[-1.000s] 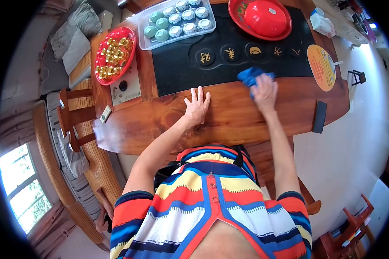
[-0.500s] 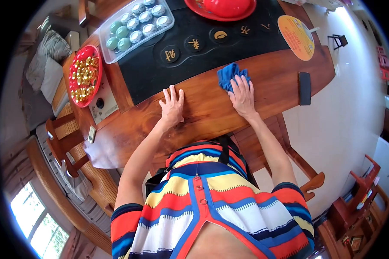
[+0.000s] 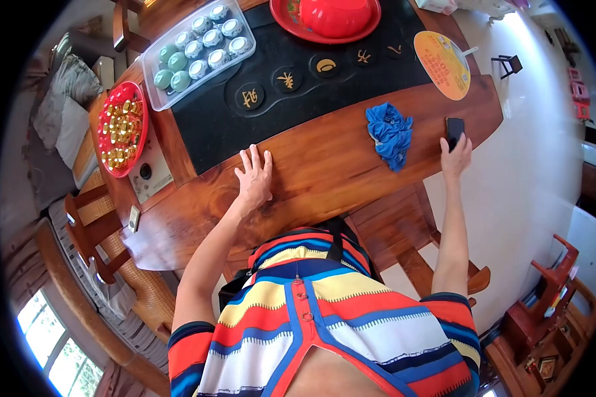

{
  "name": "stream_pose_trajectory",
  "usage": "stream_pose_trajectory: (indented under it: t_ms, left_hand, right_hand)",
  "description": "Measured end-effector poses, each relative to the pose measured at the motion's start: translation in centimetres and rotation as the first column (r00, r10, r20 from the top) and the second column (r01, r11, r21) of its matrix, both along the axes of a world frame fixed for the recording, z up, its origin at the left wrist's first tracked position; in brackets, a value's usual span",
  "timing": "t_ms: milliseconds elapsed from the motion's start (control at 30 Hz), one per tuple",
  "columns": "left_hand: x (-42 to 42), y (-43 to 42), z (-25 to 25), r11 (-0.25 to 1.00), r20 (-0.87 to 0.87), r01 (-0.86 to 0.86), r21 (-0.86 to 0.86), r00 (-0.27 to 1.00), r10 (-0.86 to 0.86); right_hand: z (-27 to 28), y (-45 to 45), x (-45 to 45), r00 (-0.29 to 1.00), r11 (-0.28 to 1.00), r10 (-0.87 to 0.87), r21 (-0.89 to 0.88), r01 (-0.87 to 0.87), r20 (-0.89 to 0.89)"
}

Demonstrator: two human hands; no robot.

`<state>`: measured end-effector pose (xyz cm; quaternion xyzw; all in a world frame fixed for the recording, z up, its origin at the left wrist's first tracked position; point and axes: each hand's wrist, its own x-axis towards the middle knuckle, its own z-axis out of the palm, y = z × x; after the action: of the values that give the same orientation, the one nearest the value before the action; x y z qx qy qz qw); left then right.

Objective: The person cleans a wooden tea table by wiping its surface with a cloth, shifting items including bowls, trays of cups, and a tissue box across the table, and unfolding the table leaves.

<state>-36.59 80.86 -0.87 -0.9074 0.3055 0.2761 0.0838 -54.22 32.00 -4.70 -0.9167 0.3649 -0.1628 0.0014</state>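
Note:
My left hand (image 3: 254, 177) lies with spread fingers on the wooden table (image 3: 324, 172), close to the lower edge of the black inlay (image 3: 212, 126). At the table's right end, my right hand (image 3: 456, 156) has its fingers around the lower part of a dark phone (image 3: 454, 130). Between the two hands, nearer the right one, a crumpled blue cloth (image 3: 390, 134) rests on the wood, touched by neither hand.
A clear tray (image 3: 167, 99) of cups and a red dish (image 3: 122, 129) of gold-wrapped pieces stand at the left. Farther back are a red basin (image 3: 337, 16) and an orange fan (image 3: 443, 66). Wooden chairs (image 3: 89, 231) flank the table.
My right hand has let go of the blue cloth and moved right to the phone. The cloth now lies looser and more spread. My left hand stays on the table while the view has shifted.

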Motion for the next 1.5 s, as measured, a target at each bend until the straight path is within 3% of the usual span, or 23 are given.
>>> stream_pose_trajectory:
  t_ms: [33, 67, 133, 267, 367, 433, 567, 633, 800, 967, 1033, 1100, 1167, 1233, 1300, 1367, 1400, 1467, 1500]
  left_hand:
    - [0.0, 0.0, 0.0, 1.0, 0.007, 0.0, 0.005, 1.0, 0.0]
    - [-0.1, 0.1, -0.2, 1.0, 0.005, -0.001, 0.0, 1.0, 0.001]
    - [-0.1, 0.0, -0.2, 1.0, 0.002, -0.007, 0.0, 1.0, 0.007]
    - [-0.2, -0.2, 0.0, 1.0, -0.004, -0.003, 0.012, 1.0, 0.003]
    - [-0.1, -0.3, 0.2, 1.0, -0.007, 0.001, 0.025, 1.0, -0.001]
    - [0.0, -0.5, 0.0, 1.0, -0.011, -0.01, 0.029, 1.0, 0.011]
    - [-0.3, -0.1, -0.5, 1.0, 0.005, -0.013, 0.0, 1.0, 0.013]
    - [-0.2, 0.0, -0.5, 1.0, 0.001, -0.03, -0.004, 1.0, 0.03]
    - [-0.6, 0.0, -0.6, 0.998, 0.005, -0.063, -0.024, 0.998, 0.063]
    - [-0.6, 0.0, -0.6, 0.997, 0.003, -0.068, -0.033, 0.998, 0.068]
    - [-0.7, 0.1, -0.7, 0.997, 0.012, -0.063, -0.044, 0.998, 0.063]
    - [-0.6, -0.1, -0.6, 0.998, 0.014, -0.058, -0.015, 0.998, 0.058]
    - [-0.3, -0.3, 0.1, 0.998, -0.025, -0.056, 0.0, 0.998, 0.056]
    - [-0.1, -0.6, 0.6, 0.999, -0.068, -0.05, 0.015, 0.996, 0.051]
    - [0.0, -0.6, 0.7, 0.998, -0.075, -0.06, 0.032, 0.995, 0.062]
    - [-0.2, -0.3, 0.0, 0.999, -0.051, -0.036, 0.027, 0.998, 0.037]
    - [-0.1, -0.5, 0.2, 0.999, -0.049, -0.036, 0.031, 0.998, 0.037]
    - [0.0, -0.5, 0.7, 0.998, -0.062, -0.038, 0.051, 0.997, 0.041]
    - [0.0, -0.4, 0.6, 0.998, -0.067, -0.023, 0.055, 0.997, 0.027]
  right_hand:
    - [-0.1, -0.9, -1.4, 0.977, 0.986, -0.166, -0.048, 0.161, -0.134]
    - [-0.4, -2.0, -2.3, 0.978, 0.986, -0.161, -0.054, 0.155, -0.133]
    - [-1.7, -4.0, -3.9, 0.999, 0.95, 0.025, 0.31, -0.017, -0.021]
    - [-0.8, -3.2, -3.6, 0.998, 0.946, 0.015, 0.325, 0.007, -0.064]
    - [-1.0, -2.6, -3.3, 0.997, 0.953, 0.069, 0.293, -0.078, 0.042]
    - [-1.1, -2.9, -2.4, 0.991, 0.941, -0.046, 0.34, 0.002, 0.122]
    - [-1.4, -5.8, 0.6, 0.974, 0.941, -0.118, 0.336, 0.047, 0.194]
    - [-1.0, -7.4, 3.1, 0.997, 0.987, 0.016, 0.157, -0.028, 0.079]
    - [-1.1, -9.6, 11.2, 0.987, 0.976, 0.147, 0.155, -0.155, 0.061]
    - [-2.5, -11.8, 15.8, 0.984, 0.98, 0.173, 0.09, -0.177, 0.045]
    - [-1.1, -11.2, 16.3, 0.995, 0.975, 0.068, 0.217, -0.052, -0.067]
    - [-1.2, -10.5, 16.1, 0.996, 0.978, 0.07, 0.201, -0.057, -0.055]
    - [-1.1, -7.7, 15.7, 0.973, 0.967, 0.225, -0.136, -0.216, 0.05]
    - [-0.3, -1.4, 15.2, 0.94, 0.961, 0.265, 0.021, -0.275, 0.214]
    - [-0.2, 6.4, 12.5, 0.875, 0.892, 0.398, 0.107, -0.439, 0.275]
    - [0.2, 12.1, 9.2, 0.844, 0.82, 0.528, 0.203, -0.535, 0.089]
    - [-0.4, 12.1, 8.6, 0.85, 0.826, 0.52, 0.204, -0.526, 0.085]
    - [-1.6, 11.9, 7.6, 0.758, 0.742, 0.65, 0.163, -0.65, 0.06]
    - [-1.8, 10.3, 8.2, 0.764, 0.76, 0.644, 0.082, -0.645, 0.034]
